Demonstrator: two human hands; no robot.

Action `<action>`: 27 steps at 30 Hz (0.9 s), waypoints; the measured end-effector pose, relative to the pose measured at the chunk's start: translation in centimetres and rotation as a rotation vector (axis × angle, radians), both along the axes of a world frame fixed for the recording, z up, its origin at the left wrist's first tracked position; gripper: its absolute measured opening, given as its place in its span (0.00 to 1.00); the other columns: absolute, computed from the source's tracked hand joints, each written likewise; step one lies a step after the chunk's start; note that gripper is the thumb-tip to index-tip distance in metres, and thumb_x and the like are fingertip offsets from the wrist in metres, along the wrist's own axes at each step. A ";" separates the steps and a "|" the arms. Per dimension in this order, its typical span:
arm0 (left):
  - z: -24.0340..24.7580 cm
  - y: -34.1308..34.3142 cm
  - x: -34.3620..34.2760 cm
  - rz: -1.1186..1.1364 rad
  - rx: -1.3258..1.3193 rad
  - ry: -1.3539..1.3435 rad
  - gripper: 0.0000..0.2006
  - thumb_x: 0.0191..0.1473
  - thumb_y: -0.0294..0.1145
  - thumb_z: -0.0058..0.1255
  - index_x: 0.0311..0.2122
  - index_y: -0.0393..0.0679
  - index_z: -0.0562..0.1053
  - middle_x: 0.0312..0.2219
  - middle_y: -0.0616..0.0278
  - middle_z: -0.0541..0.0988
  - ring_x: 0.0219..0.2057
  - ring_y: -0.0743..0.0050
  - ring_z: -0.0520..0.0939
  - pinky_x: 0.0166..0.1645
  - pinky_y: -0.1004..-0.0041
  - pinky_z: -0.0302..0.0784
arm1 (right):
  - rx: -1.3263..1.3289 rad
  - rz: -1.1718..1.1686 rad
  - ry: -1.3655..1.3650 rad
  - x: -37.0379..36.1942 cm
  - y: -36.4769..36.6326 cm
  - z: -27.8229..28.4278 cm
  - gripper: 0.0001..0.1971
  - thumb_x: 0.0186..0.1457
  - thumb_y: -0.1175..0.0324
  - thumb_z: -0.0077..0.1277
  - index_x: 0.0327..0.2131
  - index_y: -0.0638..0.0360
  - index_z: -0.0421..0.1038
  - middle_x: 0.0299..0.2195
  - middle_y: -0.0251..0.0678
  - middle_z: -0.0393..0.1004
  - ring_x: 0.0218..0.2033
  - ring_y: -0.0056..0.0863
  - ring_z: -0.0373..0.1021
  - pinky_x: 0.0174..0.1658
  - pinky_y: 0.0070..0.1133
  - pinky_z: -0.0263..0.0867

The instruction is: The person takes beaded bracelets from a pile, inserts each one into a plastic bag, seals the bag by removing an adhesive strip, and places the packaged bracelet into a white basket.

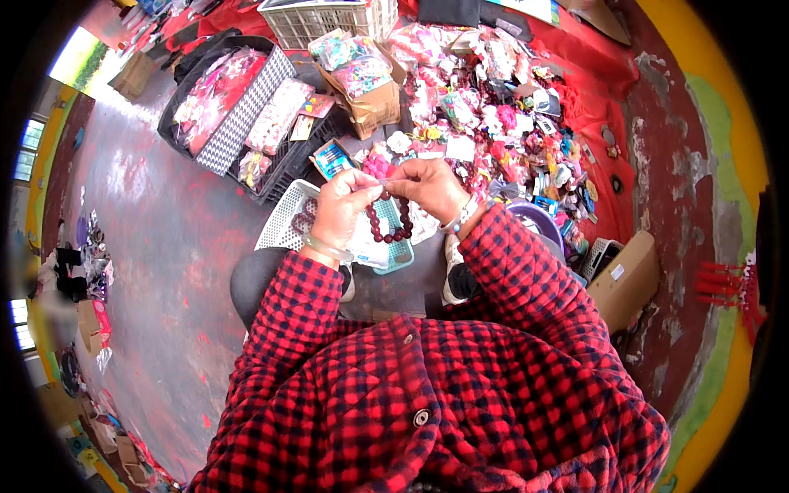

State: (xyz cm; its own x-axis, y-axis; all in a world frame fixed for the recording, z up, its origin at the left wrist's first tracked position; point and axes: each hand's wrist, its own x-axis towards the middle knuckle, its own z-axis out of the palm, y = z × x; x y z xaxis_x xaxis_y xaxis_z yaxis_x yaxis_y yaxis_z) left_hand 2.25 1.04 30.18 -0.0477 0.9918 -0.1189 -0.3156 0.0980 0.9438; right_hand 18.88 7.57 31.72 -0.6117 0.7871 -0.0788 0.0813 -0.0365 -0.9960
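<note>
Both hands meet in front of me, fingertips pinched close together. From them hangs a dark red bead bracelet (pixel 375 223), its loop dangling below the fingers. My left hand (pixel 339 205) is closed at the top of the bracelet, thumb against forefinger. My right hand (pixel 431 191) pinches at the same spot; the thin piece between the fingertips is too small to make out. Under the hands stand a white plastic basket (pixel 278 215) with more dark beads in it and a pale turquoise basket (pixel 401 258).
A heap of small packaged trinkets (pixel 501 123) covers red cloth ahead and right. A cardboard box (pixel 371 105), a houndstooth-sided box (pixel 246 111) and a beige crate (pixel 329 25) stand ahead. A purple basin (pixel 538 220) and a brown carton (pixel 626 279) are at my right.
</note>
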 end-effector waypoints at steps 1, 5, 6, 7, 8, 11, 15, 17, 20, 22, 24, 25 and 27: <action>0.4 0.2 0.2 0.007 -0.007 -0.061 0.02 0.47 0.20 0.49 0.29 0.37 0.70 0.27 0.62 0.75 0.29 0.79 0.75 0.36 0.81 0.69 | 0.011 -0.023 -0.023 0.0 -0.2 0.5 0.05 0.47 0.72 0.52 0.24 0.65 0.73 0.19 0.29 0.72 0.21 0.13 0.64 0.25 0.15 0.61; 0.9 0.3 0.5 0.011 -0.078 -0.237 0.04 0.49 0.21 0.48 0.32 0.37 0.69 0.29 0.59 0.75 0.32 0.75 0.76 0.39 0.76 0.72 | 0.064 -0.095 -0.009 0.0 -0.4 0.7 0.07 0.49 0.72 0.50 0.22 0.64 0.69 0.16 0.28 0.68 0.18 0.14 0.63 0.21 0.16 0.59; 1.4 0.1 0.6 0.001 -0.106 -0.251 0.04 0.49 0.21 0.48 0.32 0.36 0.70 0.29 0.59 0.75 0.32 0.75 0.76 0.40 0.76 0.72 | 0.110 -0.089 -0.034 0.0 -0.2 0.5 0.06 0.48 0.72 0.50 0.22 0.64 0.69 0.16 0.30 0.68 0.18 0.16 0.64 0.22 0.17 0.60; 1.7 -0.1 0.6 -0.007 -0.134 -0.266 0.04 0.49 0.21 0.48 0.33 0.36 0.70 0.29 0.59 0.75 0.32 0.75 0.76 0.40 0.75 0.72 | 0.157 -0.083 -0.059 -0.1 -0.1 0.3 0.06 0.48 0.72 0.50 0.22 0.64 0.69 0.15 0.32 0.68 0.18 0.19 0.65 0.22 0.19 0.60; 1.2 -0.2 0.4 -0.016 -0.082 -0.242 0.04 0.49 0.21 0.48 0.33 0.36 0.71 0.29 0.59 0.76 0.31 0.74 0.76 0.39 0.76 0.72 | 0.270 -0.108 -0.136 0.0 -0.2 0.4 0.06 0.47 0.71 0.51 0.22 0.64 0.69 0.16 0.34 0.68 0.19 0.21 0.65 0.23 0.20 0.61; 1.2 -0.2 0.1 0.009 -0.052 -0.067 0.03 0.48 0.20 0.47 0.30 0.34 0.71 0.29 0.58 0.77 0.31 0.75 0.77 0.39 0.77 0.72 | 0.303 -0.161 -0.049 -0.3 -0.8 1.2 0.06 0.45 0.71 0.52 0.22 0.63 0.68 0.17 0.37 0.67 0.19 0.24 0.65 0.24 0.23 0.60; 1.6 0.0 -0.1 0.047 -0.057 -0.096 0.02 0.49 0.21 0.47 0.28 0.34 0.71 0.26 0.58 0.77 0.27 0.76 0.77 0.34 0.79 0.72 | 0.135 -0.051 0.046 -0.3 -0.2 0.9 0.06 0.49 0.72 0.50 0.23 0.63 0.69 0.18 0.29 0.68 0.21 0.15 0.63 0.24 0.16 0.59; 0.4 -0.4 -0.3 0.092 -0.053 -0.029 0.01 0.48 0.21 0.48 0.28 0.34 0.71 0.24 0.59 0.77 0.25 0.77 0.77 0.32 0.79 0.73 | -0.135 0.008 0.135 -0.2 -0.2 0.2 0.04 0.49 0.72 0.51 0.25 0.63 0.70 0.21 0.26 0.70 0.22 0.12 0.63 0.26 0.14 0.60; 0.5 -0.2 -0.5 0.154 -0.048 0.003 0.02 0.48 0.21 0.47 0.27 0.35 0.71 0.25 0.58 0.77 0.25 0.77 0.77 0.32 0.80 0.73 | -0.322 -0.016 0.279 -0.3 0.2 0.5 0.05 0.48 0.71 0.54 0.25 0.62 0.72 0.23 0.26 0.71 0.25 0.13 0.65 0.30 0.13 0.61; 0.3 -0.2 -0.3 0.127 -0.041 -0.023 0.02 0.48 0.21 0.47 0.28 0.35 0.71 0.25 0.58 0.77 0.26 0.77 0.77 0.32 0.80 0.72 | -0.294 -0.025 0.283 0.0 0.1 -0.1 0.05 0.48 0.71 0.54 0.25 0.62 0.72 0.23 0.26 0.72 0.25 0.13 0.65 0.30 0.13 0.61; 0.8 0.0 -0.3 0.073 -0.010 0.035 0.03 0.49 0.22 0.48 0.30 0.36 0.72 0.26 0.60 0.77 0.28 0.78 0.77 0.34 0.80 0.71 | -0.216 -0.063 0.284 0.0 0.3 -0.2 0.04 0.49 0.72 0.53 0.26 0.63 0.72 0.22 0.26 0.72 0.24 0.12 0.64 0.29 0.12 0.61; 1.4 -0.1 -0.1 0.063 -0.032 -0.039 0.03 0.49 0.22 0.49 0.31 0.36 0.72 0.27 0.60 0.77 0.28 0.78 0.77 0.34 0.80 0.71 | -0.208 -0.084 0.293 -0.1 0.2 0.3 0.04 0.49 0.73 0.52 0.25 0.62 0.72 0.21 0.25 0.71 0.23 0.11 0.64 0.28 0.12 0.60; 2.7 -0.2 0.9 0.043 -0.070 -0.187 0.04 0.49 0.23 0.49 0.32 0.36 0.72 0.28 0.61 0.77 0.29 0.78 0.76 0.35 0.80 0.70 | -0.083 -0.099 0.226 0.2 0.1 0.1 0.05 0.49 0.73 0.52 0.23 0.62 0.71 0.20 0.25 0.70 0.22 0.11 0.63 0.27 0.13 0.60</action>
State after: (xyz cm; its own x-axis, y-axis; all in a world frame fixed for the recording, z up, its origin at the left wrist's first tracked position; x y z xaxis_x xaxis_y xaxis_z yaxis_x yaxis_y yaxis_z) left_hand 3.11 0.83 32.91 -0.0603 0.9783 -0.1982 -0.4903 0.1439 0.8596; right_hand 19.11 7.64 31.82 -0.5418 0.8403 -0.0156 -0.1513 -0.1158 -0.9817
